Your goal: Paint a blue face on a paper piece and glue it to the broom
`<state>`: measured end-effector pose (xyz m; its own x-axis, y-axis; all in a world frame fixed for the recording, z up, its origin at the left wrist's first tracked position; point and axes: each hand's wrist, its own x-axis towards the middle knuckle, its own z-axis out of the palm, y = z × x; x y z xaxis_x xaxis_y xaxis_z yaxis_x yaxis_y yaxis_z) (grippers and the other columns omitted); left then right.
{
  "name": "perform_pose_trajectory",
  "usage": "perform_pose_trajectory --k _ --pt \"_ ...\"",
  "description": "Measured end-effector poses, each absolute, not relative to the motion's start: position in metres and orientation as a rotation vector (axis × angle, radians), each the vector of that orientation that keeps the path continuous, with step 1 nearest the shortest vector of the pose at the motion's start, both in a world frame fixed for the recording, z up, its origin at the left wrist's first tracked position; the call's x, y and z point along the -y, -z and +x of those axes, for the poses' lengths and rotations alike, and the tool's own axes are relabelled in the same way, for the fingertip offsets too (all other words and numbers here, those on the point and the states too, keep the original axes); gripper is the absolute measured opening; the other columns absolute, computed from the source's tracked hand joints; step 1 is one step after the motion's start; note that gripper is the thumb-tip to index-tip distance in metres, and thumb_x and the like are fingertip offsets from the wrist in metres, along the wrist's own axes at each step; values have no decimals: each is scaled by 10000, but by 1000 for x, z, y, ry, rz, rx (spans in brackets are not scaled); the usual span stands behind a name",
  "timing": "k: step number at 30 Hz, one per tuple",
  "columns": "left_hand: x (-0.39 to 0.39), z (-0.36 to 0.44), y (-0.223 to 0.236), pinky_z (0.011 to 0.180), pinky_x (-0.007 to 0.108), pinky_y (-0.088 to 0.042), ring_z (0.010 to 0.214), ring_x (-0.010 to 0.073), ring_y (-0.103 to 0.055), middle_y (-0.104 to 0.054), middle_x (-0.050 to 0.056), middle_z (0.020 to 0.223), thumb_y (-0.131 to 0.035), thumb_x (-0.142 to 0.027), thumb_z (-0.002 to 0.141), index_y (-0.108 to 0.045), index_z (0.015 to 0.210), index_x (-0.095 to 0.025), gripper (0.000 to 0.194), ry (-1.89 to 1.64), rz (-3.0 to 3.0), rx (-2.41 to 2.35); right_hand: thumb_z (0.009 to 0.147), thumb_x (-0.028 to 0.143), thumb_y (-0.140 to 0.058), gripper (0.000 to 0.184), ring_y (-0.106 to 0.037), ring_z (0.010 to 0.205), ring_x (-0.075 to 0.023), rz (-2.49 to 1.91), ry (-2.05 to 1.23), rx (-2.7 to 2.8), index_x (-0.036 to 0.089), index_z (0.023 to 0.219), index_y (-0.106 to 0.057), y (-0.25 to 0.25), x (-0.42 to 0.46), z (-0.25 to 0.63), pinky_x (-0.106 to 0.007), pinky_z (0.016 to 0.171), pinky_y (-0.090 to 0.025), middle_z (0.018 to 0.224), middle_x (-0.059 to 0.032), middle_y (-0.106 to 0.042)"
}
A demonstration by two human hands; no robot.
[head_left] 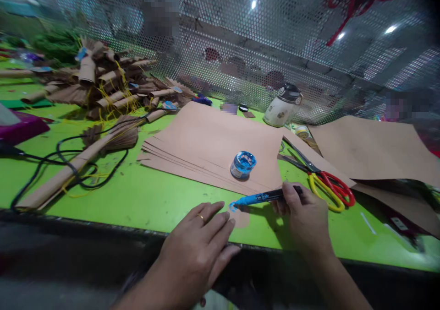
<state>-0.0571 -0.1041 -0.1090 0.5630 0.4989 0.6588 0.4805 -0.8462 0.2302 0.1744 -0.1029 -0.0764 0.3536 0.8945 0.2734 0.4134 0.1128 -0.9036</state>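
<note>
My right hand is closed around a marker-like pen with a black barrel and a blue-coated front end. Its blue tip touches a small round piece of brown paper near the table's front edge, where a patch of blue shows. My left hand lies with fingers stretched out, fingertips on the left side of that paper disc. Just beyond stands an open jar of blue paint, on a stack of brown paper sheets.
Scissors with red and yellow handles lie right of the stack, beside more brown paper. A white jug stands behind. To the left are a black cable, a rolled-paper stick and a heap of paper rolls.
</note>
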Motion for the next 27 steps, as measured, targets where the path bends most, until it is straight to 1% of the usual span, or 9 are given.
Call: perform_pose_trajectory --k 5,9,18,27 --pt "103 -55 105 880 466 -556 1065 289 -629 -719 83 1004 -570 -231 941 -679 1087 -119 213 -1195 2744 -854 892 458 -640 395 -491 445 -101 -1468 -533 1321 180 613 -602 75 102 171 -206 456 -414 482 26 -545" --pt "102 -56 105 882 474 -555 1065 293 -631 -720 83 1004 -582 -234 935 -680 1095 -120 220 -1193 2746 -852 886 448 -647 357 -492 440 -98 -1454 -537 1351 178 653 -622 75 101 169 -198 454 -421 482 32 -551" --pt "103 -56 106 871 483 -561 1061 302 -629 -719 83 1011 -606 -239 921 -679 1107 -112 236 -1184 2755 -852 888 439 -639 379 -498 438 -101 -1493 -467 1348 174 619 -611 75 101 171 -199 449 -420 477 24 -555" --pt "104 -56 107 894 470 -548 1084 289 -620 -720 77 1034 -600 -235 928 -675 1115 -118 233 -1185 2746 -851 893 463 -636 424 -486 444 -97 -1536 -463 1305 176 585 -584 76 101 175 -208 465 -404 474 30 -537"
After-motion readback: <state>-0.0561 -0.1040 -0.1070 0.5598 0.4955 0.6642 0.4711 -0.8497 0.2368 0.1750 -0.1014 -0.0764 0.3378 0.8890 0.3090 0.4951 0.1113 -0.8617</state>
